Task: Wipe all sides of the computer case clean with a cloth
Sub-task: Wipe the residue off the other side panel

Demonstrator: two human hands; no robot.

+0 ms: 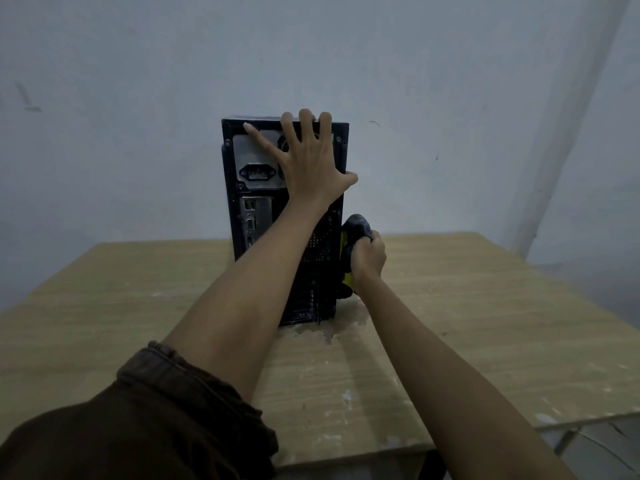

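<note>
A black computer case [258, 220] stands upright on a worn wooden desk [485, 306], its rear panel with the power socket [257, 173] facing the camera. The left grip [311, 161] lies spread against the upper rear panel, fingertips reaching the top edge and thumb at the right edge. The right grip [369, 256] clutches a grey and yellow cloth [358, 225] against the case's right side. A pale wall [138, 81] rises behind.
</note>
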